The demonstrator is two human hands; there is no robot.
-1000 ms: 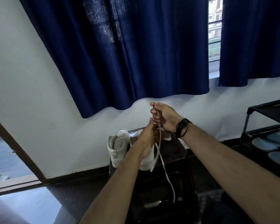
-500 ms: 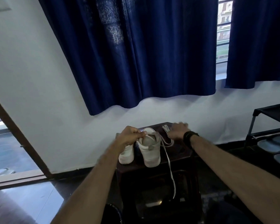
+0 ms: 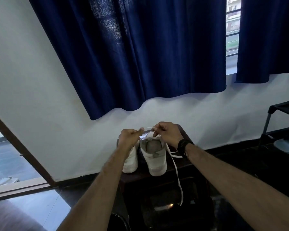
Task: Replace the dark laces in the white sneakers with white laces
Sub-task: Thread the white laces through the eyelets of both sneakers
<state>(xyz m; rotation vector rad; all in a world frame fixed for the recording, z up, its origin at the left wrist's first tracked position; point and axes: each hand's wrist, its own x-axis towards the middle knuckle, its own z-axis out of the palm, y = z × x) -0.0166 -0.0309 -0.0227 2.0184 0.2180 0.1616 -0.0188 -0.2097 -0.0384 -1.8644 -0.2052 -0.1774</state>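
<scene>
Nearby: two white sneakers (image 3: 157, 157) under your hands; your left hand (image 3: 129, 138) and right hand (image 3: 168, 133) each pinch one white lace (image 3: 177, 172).

- A single wide-angle camera, worn on the person's head, looks forward and slightly down along both outstretched forearms.
- It faces a white wall (image 3: 40, 80) hung with dark blue curtains (image 3: 140, 55), the straight lines bowing toward the frame's edges.
- The left hand (image 3: 129, 138) and right hand (image 3: 168, 133) sit just below centre, at arm's reach, over the white sneakers (image 3: 154, 157) on a dark stool (image 3: 183, 162).
- The view's left edge takes in a doorway (image 3: 5, 157), its right edge a black rack (image 3: 282, 107).
- No second view is given, so nothing is shared between views.
</scene>
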